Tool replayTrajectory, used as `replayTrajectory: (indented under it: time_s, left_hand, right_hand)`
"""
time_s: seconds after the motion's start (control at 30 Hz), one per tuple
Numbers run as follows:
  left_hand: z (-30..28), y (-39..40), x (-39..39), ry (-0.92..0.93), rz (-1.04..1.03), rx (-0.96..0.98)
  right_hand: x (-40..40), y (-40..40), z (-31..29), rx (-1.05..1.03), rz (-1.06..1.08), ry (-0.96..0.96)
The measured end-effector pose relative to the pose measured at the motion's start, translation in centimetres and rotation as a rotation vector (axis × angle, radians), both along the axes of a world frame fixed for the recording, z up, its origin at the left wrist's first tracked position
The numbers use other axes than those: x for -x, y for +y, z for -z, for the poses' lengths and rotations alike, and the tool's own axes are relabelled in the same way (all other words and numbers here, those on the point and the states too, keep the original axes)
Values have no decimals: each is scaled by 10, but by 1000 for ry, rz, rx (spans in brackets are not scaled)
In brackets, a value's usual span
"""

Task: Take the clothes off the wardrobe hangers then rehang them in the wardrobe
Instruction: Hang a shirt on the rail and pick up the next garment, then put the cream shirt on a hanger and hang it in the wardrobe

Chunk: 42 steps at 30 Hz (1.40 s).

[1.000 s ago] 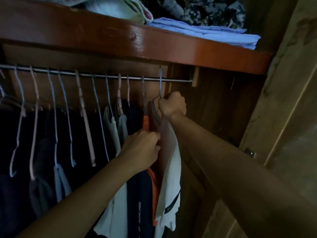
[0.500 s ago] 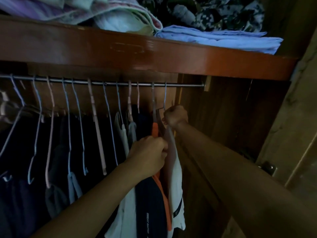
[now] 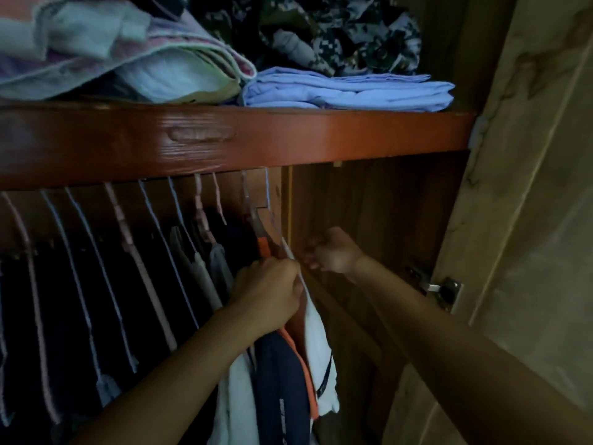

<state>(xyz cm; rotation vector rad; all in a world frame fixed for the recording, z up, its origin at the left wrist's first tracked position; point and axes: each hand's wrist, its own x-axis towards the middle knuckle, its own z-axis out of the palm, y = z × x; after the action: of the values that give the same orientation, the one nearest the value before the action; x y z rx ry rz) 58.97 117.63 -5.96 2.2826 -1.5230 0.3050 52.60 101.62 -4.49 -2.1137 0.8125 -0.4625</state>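
Reaching into the right end of the wardrobe, the person is working with both hands at the last garment in the row. The left hand [image 3: 269, 292] is pinching the upper edge of a white shirt [image 3: 316, 342], its fingers curled tight around the cloth just below the collar area. The right hand [image 3: 332, 252] is sitting a little higher and just to the right, near the wardrobe's side panel [image 3: 378, 220], its fingers curled in; the dim light is making it hard to tell whether it is gripping anything, though it seems to be apart from the shirt. The white shirt is hanging from a pale wire hanger [image 3: 272, 213] whose hook is disappearing behind the reddish wooden shelf front [image 3: 288, 136]. Touching it on the left, a navy garment with orange trim [image 3: 282, 380] is hanging on its own hanger. More thin hangers [image 3: 154, 236] with dark clothes are lining up toward the left. Above, folded blue fabric [image 3: 346, 93] and a camouflage garment [image 3: 337, 36] are lying on the shelf, and a metal hinge [image 3: 441, 289] is showing on the door to the right.
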Motion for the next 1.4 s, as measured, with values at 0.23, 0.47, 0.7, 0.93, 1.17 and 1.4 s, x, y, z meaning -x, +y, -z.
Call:
replayTrajectory:
  time_s: [0.23,0.47,0.7,0.93,1.17,1.4]
  left_hand:
    - [3,-21,8,-57,191,-59]
    - [5,-30,37,126,539,-189]
    - [11,-5,142,-29,786,-217]
    - [22,3,263,53,941,-267]
    - [26,25,380,53,1197,-327]
    - [33,43,480,-169,1340,-344]
  right_hand:
    - [77,39,0,332,11,179]
    - [176,83,-12,463,134,388]
    - [275,123,-3,409,264,490]
    - [404,182,7,334,514,559]
    - [521,255,17,255,692,622]
    - [601,313,32,161,899,659]
